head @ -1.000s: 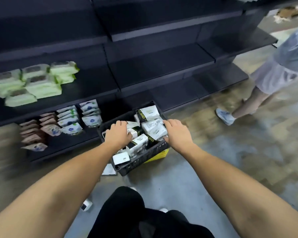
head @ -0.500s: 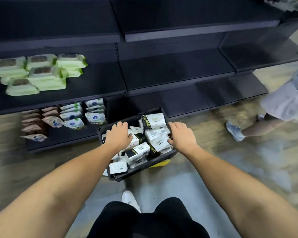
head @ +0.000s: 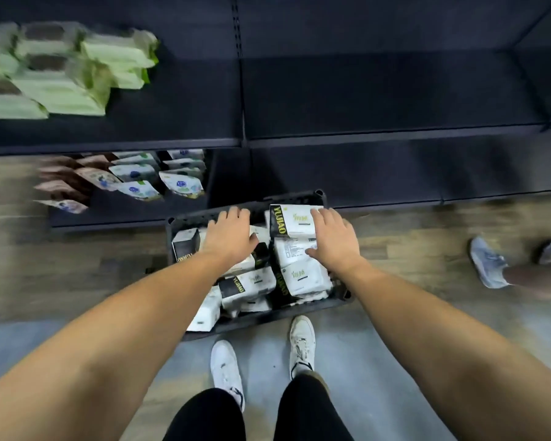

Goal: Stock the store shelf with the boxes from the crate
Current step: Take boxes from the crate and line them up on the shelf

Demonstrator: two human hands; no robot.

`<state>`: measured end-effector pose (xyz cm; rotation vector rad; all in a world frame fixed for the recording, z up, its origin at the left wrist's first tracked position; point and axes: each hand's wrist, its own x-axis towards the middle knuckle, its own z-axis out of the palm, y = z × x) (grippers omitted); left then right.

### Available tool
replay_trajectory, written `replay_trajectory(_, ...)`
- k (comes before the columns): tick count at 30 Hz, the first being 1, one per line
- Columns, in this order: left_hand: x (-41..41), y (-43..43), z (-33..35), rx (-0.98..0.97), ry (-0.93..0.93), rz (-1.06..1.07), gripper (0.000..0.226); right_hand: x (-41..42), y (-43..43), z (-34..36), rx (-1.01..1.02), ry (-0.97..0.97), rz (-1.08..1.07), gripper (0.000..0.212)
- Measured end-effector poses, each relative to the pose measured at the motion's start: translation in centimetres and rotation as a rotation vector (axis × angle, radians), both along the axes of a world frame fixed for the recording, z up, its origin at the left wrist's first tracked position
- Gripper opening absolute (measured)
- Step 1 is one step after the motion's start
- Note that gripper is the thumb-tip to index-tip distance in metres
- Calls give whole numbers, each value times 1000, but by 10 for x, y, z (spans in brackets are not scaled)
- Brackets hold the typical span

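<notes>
A black plastic crate [head: 185,219] stands on the floor just ahead of my feet, against the bottom shelf. It holds several white-and-black boxes [head: 252,281] lying jumbled. My left hand [head: 231,237] rests palm down on the boxes in the crate's far left part, with its fingertips near the far rim. My right hand [head: 331,240] lies on the boxes at the far right, fingers spread over the top box [head: 288,222] and thumb on the one below. The dark store shelf [head: 379,97] above the crate is bare.
Green packs [head: 61,74] fill the left of the middle shelf. Small pouches [head: 147,179] stand on the bottom shelf to the left of the crate. Another person's feet [head: 487,262] are on the floor at the right. My white shoes [head: 226,367] stand behind the crate.
The view has tipped down and drawn closer, so the crate now lies by my feet. Both hands have slid from its sides onto the boxes. The other person has stepped to the right.
</notes>
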<state>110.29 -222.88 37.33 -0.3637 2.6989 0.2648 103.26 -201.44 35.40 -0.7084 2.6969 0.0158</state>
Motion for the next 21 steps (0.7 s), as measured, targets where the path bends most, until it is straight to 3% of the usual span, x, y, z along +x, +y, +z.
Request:
replay_trajectory(15,-45,4,-123,24,-40,118,52,-74,-25,-136,122,-40,134,117)
replay_trajectory(21,-40,-2,-127,42,-43,127,54,-77,-26,-140,85,-55,97,106)
